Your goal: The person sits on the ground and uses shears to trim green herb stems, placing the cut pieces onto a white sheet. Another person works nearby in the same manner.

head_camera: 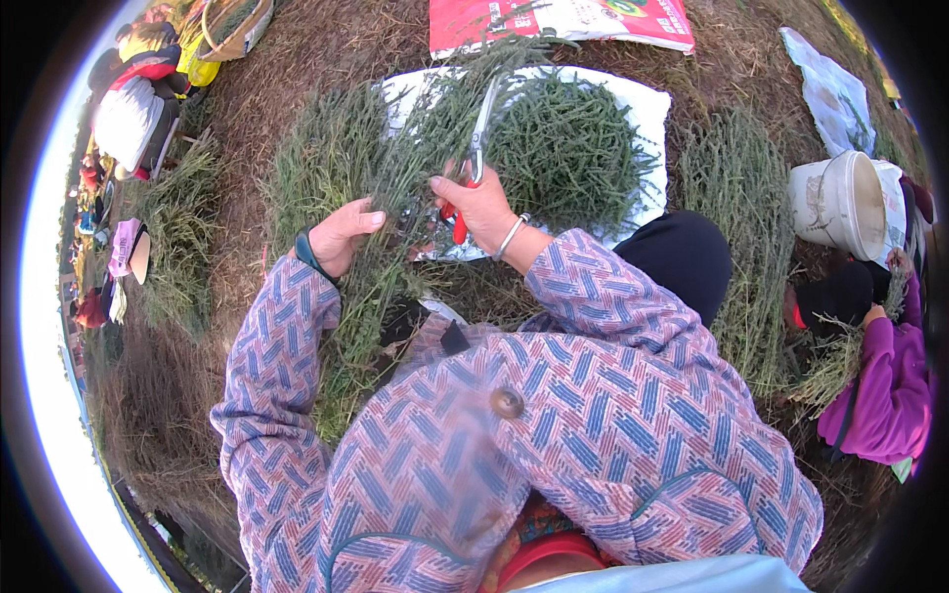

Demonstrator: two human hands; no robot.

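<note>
My left hand (342, 236) grips a long bunch of leafy green stems (426, 152) that slants up and away in front of me. In my right hand (485, 207) is a pair of red-handled garden shears (480, 122). Their metal blades point away from me, along the right side of the bunch. Some of the right fingers are hidden behind the stems. A heap of short cut sprigs (567, 148) lies just right of the shears on a white sheet (652, 111). More uncut stems (319, 159) lie to the left of the sheet.
A red and white printed sack (563, 26) lies beyond the sheet. Long stems (734, 222) are piled on the right, near a white bucket (834, 200) tipped on its side. A person in purple (875, 385) works at right, another person (137, 111) sits at upper left by a basket (233, 33).
</note>
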